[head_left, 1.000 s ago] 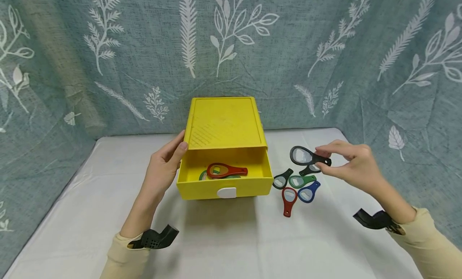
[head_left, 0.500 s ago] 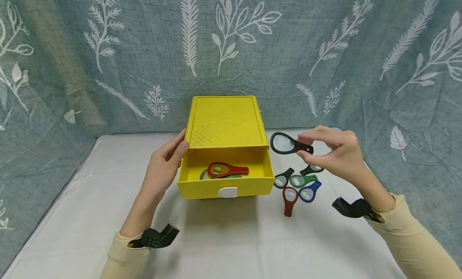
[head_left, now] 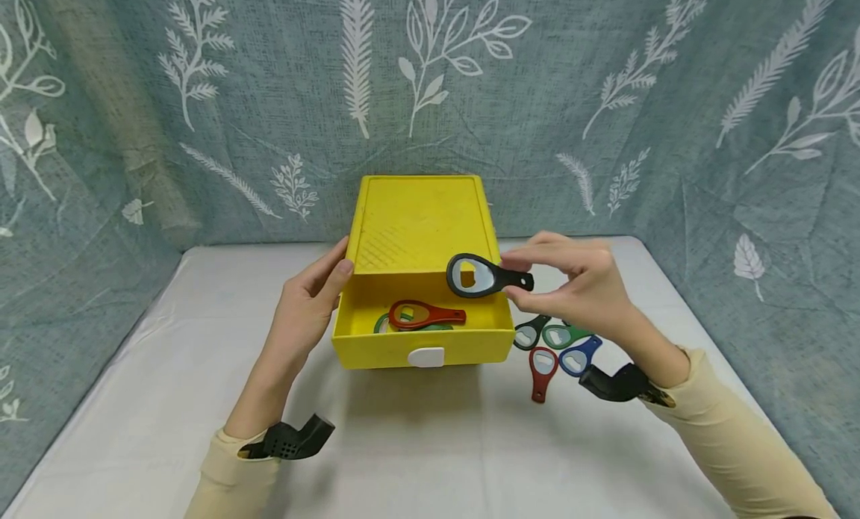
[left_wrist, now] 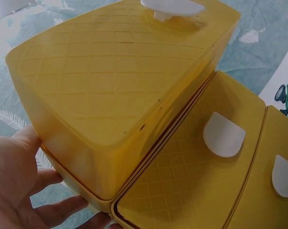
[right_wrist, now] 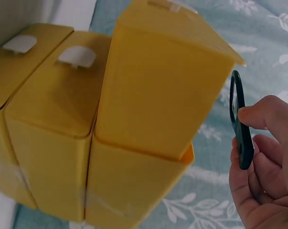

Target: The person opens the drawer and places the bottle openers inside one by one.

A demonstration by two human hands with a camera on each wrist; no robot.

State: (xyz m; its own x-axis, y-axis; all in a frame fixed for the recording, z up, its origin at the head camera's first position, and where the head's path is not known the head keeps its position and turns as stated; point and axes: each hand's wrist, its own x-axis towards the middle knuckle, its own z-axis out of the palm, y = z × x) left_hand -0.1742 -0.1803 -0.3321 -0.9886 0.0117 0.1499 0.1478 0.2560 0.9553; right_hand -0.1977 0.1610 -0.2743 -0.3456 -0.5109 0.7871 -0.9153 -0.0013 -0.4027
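Observation:
My right hand (head_left: 571, 280) pinches a black bottle opener (head_left: 500, 279) by its handle, between thumb and fingers. It hangs over the right part of the pulled-out top drawer (head_left: 376, 349) of a yellow drawer unit (head_left: 423, 220). Inside that drawer lie a red bottle opener (head_left: 437, 317) and a green one (head_left: 380, 323) partly beneath it. My left hand (head_left: 305, 291) rests against the unit's left side, thumb at the front edge, fingers fairly straight. From the right wrist, the black opener (right_wrist: 244, 138) is seen nearly edge-on beside the drawer.
On the white tablecloth (head_left: 416, 452), right of the unit, lie a red bottle opener (head_left: 540, 373), a blue one (head_left: 579, 357), a green one (head_left: 563, 335) and a black one (head_left: 529, 333). Lower drawers with white handles (left_wrist: 224, 135) are shut. A patterned curtain (head_left: 269, 93) hangs behind.
My right hand has carried the black bottle opener leftward from above the openers on the cloth to over the open drawer. The left hand stays against the unit.

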